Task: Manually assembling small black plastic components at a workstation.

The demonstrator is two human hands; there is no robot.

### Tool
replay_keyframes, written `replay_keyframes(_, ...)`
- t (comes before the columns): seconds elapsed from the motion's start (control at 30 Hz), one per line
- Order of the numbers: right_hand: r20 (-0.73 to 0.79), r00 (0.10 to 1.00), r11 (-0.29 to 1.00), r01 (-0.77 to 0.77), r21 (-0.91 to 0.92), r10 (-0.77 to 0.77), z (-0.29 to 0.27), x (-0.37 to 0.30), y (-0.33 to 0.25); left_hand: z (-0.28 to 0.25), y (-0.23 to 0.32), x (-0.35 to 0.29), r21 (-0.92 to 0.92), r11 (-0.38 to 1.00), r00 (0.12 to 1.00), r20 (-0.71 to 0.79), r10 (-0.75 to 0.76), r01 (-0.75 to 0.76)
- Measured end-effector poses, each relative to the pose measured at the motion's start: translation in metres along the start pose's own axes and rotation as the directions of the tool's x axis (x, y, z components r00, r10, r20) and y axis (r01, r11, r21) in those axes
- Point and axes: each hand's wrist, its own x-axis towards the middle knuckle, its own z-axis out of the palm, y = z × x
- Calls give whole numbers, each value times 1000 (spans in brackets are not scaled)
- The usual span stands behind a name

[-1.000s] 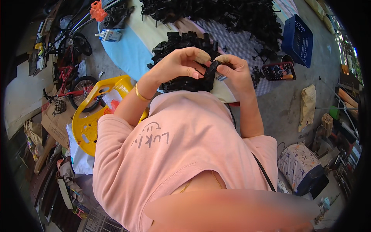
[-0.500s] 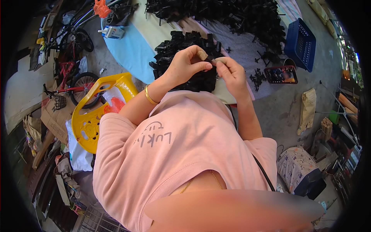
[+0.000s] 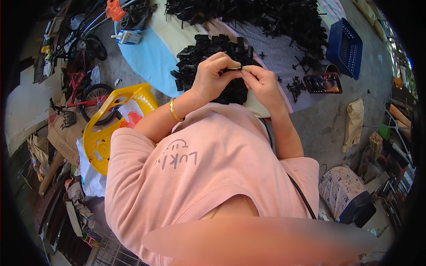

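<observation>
L hand (image 3: pixel 213 76) & R hand (image 3: pixel 265 84) pinching sml blk part (image 3: pixel 240 68); blk pile (image 3: pixel 213 46) beneath

From where I stand, a small black piece (image 3: pixel 241 68) is pinched where the left grip (image 3: pixel 215 77) meets the right grip (image 3: pixel 265 85); only a dark sliver shows, so I can't make out its full shape or its tilt. It is held above the right part of the near heap of black pieces (image 3: pixel 215 44), a dense, rounded mound of dark, blocky, oblong bits jumbled at many angles. The mound sits on a pale striped cloth (image 3: pixel 148 62), its left edge meeting the blue band, its near part partly covered from view.
</observation>
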Motion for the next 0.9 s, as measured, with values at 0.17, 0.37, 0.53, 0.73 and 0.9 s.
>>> replay_keyframes(0.17, 86, 993, 987, -86, 134, 75, 1, 2, 19, 2, -2, 0, 93, 996, 997, 80, -10, 2)
replay_keyframes(0.37, -415, 909, 985, -95, -141, 29, -61, 25, 98, 5, -13, -1, 276, 956, 981, 132, -143, 102)
replay_keyframes(0.53, -654, 750, 508, -603, -616, 98, -108, 62, 112, 1, -23, -4, 410, 900, 953, 302, 19, -147)
replay_keyframes(0.73, -687, 710, 397, -681, -615, 153, -143, 77, 150, -1, -24, 0, 368, 916, 958, 283, 54, -160)
replay_keyframes(0.9, -576, 817, 470, -521, -713, 32, -122, 76, 128, -6, -21, 3, 315, 948, 952, 301, -54, -46)
